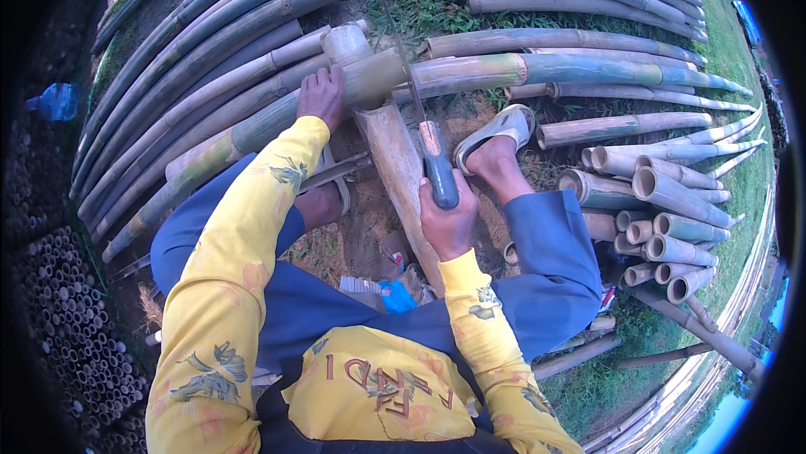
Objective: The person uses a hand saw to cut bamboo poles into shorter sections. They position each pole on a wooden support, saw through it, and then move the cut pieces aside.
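Note:
My right hand [449, 215] is closed round the dark handle of a handsaw [439, 173]. Its thin blade points away from me and crosses a thick greenish bamboo pole [466, 74]. How deep the blade sits in the pole, I cannot tell. Left of the blade, my left hand [321, 97] grips the pole from above, fingers curled over it. Beneath the pole runs a pale, worn log [390, 152], lying lengthwise between my feet. Its far end shows beyond the pole.
Long bamboo poles [227, 59] lie side by side at left, with more poles [579, 0] at far right. Cut bamboo tubes [672, 223] are piled at right, and many short pieces [75, 311] at lower left. A blue plastic bag [398, 296] lies between my legs.

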The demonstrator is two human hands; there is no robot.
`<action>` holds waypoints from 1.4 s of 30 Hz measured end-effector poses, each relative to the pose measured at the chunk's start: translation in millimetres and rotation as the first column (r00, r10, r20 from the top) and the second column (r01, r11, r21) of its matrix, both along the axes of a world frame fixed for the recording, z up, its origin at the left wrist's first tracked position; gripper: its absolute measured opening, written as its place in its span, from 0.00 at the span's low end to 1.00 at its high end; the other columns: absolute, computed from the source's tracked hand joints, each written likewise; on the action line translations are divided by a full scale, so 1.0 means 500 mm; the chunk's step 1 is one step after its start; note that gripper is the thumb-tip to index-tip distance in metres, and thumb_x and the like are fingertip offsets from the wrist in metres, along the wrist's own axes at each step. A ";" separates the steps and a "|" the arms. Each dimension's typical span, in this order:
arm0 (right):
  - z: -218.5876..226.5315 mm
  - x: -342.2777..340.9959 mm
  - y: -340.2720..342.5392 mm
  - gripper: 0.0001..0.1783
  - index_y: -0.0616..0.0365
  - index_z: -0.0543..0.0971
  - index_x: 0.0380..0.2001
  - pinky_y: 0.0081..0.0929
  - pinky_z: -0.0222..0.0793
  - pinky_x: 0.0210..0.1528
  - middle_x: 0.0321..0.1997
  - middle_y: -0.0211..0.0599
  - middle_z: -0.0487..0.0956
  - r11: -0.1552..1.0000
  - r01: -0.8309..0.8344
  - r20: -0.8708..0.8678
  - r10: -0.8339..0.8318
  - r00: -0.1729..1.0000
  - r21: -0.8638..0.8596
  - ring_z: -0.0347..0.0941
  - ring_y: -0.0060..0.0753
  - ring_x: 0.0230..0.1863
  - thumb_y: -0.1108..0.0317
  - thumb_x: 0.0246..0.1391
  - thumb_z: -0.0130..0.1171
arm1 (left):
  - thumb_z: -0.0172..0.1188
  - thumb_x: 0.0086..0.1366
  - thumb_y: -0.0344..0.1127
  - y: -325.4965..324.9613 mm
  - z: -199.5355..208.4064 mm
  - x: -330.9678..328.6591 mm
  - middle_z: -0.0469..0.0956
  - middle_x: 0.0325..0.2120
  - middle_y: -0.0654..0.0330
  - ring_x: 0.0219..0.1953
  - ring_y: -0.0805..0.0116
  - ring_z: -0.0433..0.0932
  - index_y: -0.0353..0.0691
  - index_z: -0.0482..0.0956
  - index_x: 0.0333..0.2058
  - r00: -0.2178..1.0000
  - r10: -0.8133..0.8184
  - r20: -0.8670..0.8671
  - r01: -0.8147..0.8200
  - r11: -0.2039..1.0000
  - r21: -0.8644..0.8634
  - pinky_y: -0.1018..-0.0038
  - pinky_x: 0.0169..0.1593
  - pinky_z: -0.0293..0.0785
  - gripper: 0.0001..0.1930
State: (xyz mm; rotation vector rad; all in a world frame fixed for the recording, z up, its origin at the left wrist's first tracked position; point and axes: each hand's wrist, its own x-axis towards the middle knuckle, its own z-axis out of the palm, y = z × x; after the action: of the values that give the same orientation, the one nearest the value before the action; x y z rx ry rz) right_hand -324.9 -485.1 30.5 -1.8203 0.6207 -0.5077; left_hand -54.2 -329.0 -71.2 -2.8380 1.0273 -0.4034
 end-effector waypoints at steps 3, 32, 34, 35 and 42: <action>-0.039 -0.011 0.009 0.11 0.61 0.75 0.29 0.29 0.64 0.27 0.20 0.33 0.71 0.999 0.014 0.022 -0.014 1.000 -0.036 0.66 0.24 0.21 0.71 0.57 0.69 | 0.73 0.51 0.36 -0.003 0.015 0.007 0.76 0.40 0.49 0.44 0.47 0.80 0.39 0.67 0.50 0.990 -0.021 -0.138 0.023 1.000 0.015 0.56 0.50 0.76 0.30; 0.328 -0.243 -0.050 0.09 0.63 0.76 0.34 0.19 0.64 0.24 0.22 0.28 0.75 0.935 0.046 0.009 -0.045 0.999 -0.353 0.71 0.18 0.21 0.82 0.52 0.65 | 0.78 0.47 0.37 0.002 0.052 0.015 0.76 0.48 0.46 0.50 0.45 0.79 0.36 0.66 0.56 0.964 -0.064 -0.258 0.041 0.995 -0.094 0.56 0.53 0.77 0.39; 0.342 -0.330 -0.057 0.09 0.61 0.78 0.34 0.24 0.64 0.26 0.23 0.32 0.76 0.964 0.036 -0.108 -0.067 0.992 -0.265 0.71 0.25 0.21 0.78 0.49 0.69 | 0.79 0.47 0.40 0.020 0.022 0.030 0.76 0.48 0.46 0.50 0.45 0.79 0.37 0.66 0.56 0.981 -0.069 -0.182 0.048 0.992 -0.120 0.56 0.54 0.76 0.41; 0.352 -0.367 -0.058 0.10 0.61 0.80 0.33 0.27 0.65 0.27 0.24 0.33 0.76 0.971 0.050 -0.163 -0.090 0.982 -0.233 0.71 0.29 0.20 0.76 0.48 0.71 | 0.80 0.46 0.41 0.014 0.026 0.037 0.76 0.48 0.46 0.50 0.45 0.79 0.37 0.65 0.56 0.976 -0.067 -0.208 0.041 0.991 -0.126 0.56 0.54 0.76 0.42; 0.453 -0.461 -0.003 0.10 0.62 0.80 0.34 0.22 0.69 0.30 0.23 0.31 0.81 0.996 0.084 -0.403 -0.074 0.912 0.008 0.74 0.19 0.23 0.78 0.46 0.69 | 0.79 0.47 0.44 -0.002 0.092 0.014 0.77 0.51 0.39 0.56 0.36 0.76 0.38 0.64 0.58 0.878 -0.051 -0.477 -0.012 0.991 -0.130 0.51 0.60 0.73 0.43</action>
State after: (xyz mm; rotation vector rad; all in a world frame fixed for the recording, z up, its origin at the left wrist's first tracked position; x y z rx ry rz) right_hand -555.2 -486.8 257.1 -1.8950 0.9796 -0.1714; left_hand -47.1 -329.9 -25.3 -3.1278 1.1355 0.2681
